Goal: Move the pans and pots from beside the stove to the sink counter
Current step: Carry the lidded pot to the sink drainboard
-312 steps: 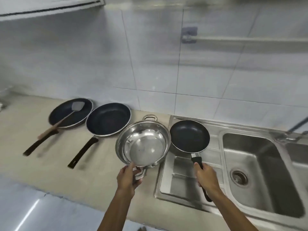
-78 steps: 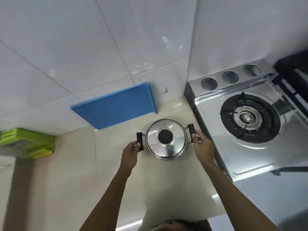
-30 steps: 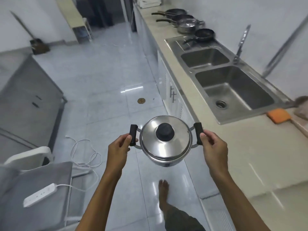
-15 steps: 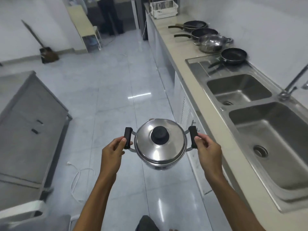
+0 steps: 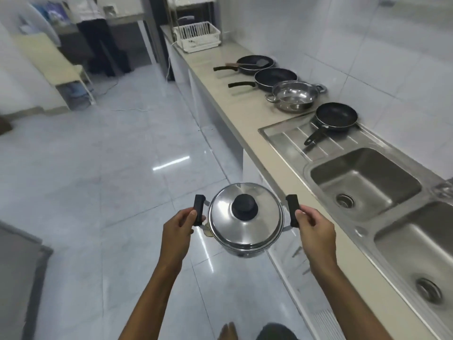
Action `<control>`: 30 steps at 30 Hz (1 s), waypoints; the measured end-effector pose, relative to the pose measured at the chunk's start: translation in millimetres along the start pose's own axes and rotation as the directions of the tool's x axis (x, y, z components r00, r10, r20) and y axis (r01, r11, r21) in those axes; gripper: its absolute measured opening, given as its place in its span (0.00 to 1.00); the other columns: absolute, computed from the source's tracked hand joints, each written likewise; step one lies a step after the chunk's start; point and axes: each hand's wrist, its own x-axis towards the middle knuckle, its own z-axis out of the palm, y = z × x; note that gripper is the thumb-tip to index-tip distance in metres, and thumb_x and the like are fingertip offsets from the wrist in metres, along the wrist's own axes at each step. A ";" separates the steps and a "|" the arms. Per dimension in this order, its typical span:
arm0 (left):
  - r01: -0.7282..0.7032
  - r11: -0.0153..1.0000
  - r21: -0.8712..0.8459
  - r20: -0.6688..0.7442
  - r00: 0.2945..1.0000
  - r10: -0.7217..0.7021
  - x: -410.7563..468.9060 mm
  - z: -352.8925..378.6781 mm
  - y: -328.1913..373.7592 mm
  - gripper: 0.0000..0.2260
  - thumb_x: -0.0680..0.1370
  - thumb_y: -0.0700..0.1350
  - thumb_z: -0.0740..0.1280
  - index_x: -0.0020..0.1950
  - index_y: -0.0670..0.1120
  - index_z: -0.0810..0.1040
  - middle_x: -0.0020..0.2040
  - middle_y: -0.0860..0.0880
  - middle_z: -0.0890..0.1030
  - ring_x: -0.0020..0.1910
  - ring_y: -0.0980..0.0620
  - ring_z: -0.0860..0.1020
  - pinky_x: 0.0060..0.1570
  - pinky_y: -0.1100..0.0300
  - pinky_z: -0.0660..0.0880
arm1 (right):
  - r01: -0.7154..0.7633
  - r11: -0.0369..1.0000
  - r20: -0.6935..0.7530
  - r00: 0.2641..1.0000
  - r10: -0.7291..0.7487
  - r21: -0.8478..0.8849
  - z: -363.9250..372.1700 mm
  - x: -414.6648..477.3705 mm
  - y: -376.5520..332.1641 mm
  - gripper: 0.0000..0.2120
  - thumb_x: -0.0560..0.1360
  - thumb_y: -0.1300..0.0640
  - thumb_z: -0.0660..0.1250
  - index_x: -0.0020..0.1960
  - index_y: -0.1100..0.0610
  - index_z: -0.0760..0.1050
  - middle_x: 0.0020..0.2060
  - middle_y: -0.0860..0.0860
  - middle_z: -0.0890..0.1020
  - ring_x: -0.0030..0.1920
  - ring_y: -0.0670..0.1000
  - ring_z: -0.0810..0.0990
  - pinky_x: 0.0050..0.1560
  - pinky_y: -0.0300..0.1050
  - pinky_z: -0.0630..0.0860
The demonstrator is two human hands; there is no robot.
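A lidded steel pot (image 5: 245, 224) with a black knob hangs in the air over the floor, left of the counter. My left hand (image 5: 177, 229) grips its left black handle and my right hand (image 5: 315, 230) grips its right one. Farther along the counter (image 5: 245, 111) lie a small black frying pan (image 5: 335, 116) on the sink drainboard, an open steel pot (image 5: 294, 95), then two black frying pans (image 5: 275, 78), the farthest (image 5: 255, 65) with a spatula resting in it.
A double steel sink (image 5: 362, 182) runs along the counter at my right. A white dish rack (image 5: 197, 36) stands at the counter's far end. A person (image 5: 98, 33) stands by a table at the back left. The glossy tiled floor (image 5: 110, 168) stretches ahead.
I have walked forward along the counter with the pot held in both hands; the sinks and the row of pans are now closer.
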 end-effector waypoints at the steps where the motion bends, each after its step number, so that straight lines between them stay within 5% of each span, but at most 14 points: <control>1: -0.006 1.000 0.007 0.019 1.000 0.006 28.6 3.0 9.1 0.08 0.84 0.47 0.65 0.53 0.54 0.84 0.45 0.53 0.89 0.47 0.57 0.85 0.51 0.51 0.79 | -0.004 1.000 -0.021 1.000 0.004 0.004 11.9 15.6 -5.1 0.08 0.79 0.55 0.67 0.55 0.49 0.83 0.43 0.40 0.86 0.45 0.40 0.84 0.45 0.37 0.75; 6: -0.047 0.997 0.062 0.154 0.987 0.037 161.8 35.9 39.9 0.08 0.84 0.48 0.64 0.54 0.54 0.84 0.45 0.54 0.89 0.48 0.58 0.85 0.50 0.54 0.78 | -0.024 0.999 -0.144 0.989 0.027 0.022 63.6 102.5 -15.7 0.07 0.79 0.55 0.68 0.51 0.44 0.82 0.41 0.42 0.86 0.43 0.40 0.84 0.44 0.39 0.76; 15: -0.095 0.975 0.199 0.381 0.924 0.012 378.0 151.4 80.2 0.11 0.85 0.46 0.63 0.60 0.45 0.83 0.48 0.48 0.88 0.50 0.53 0.85 0.51 0.55 0.78 | -0.133 0.991 -0.355 0.926 0.130 0.017 120.2 284.2 -13.2 0.11 0.80 0.56 0.68 0.60 0.53 0.82 0.48 0.47 0.86 0.50 0.45 0.84 0.47 0.36 0.74; 24: -0.296 0.911 0.287 0.668 0.744 0.031 545.8 293.7 128.0 0.11 0.84 0.45 0.63 0.60 0.45 0.84 0.50 0.46 0.88 0.53 0.47 0.84 0.58 0.42 0.79 | -0.274 0.960 -0.589 0.785 0.191 -0.053 127.8 401.6 -28.6 0.12 0.80 0.60 0.67 0.63 0.60 0.81 0.54 0.56 0.87 0.54 0.55 0.84 0.61 0.56 0.78; 30: -0.385 0.891 0.242 0.810 0.585 0.033 613.6 362.0 135.1 0.12 0.84 0.44 0.64 0.47 0.58 0.83 0.43 0.52 0.88 0.48 0.53 0.86 0.55 0.43 0.78 | -0.359 0.932 -0.702 0.674 0.232 -0.037 140.1 441.6 -28.3 0.13 0.80 0.61 0.67 0.64 0.60 0.81 0.54 0.55 0.86 0.54 0.53 0.84 0.58 0.45 0.76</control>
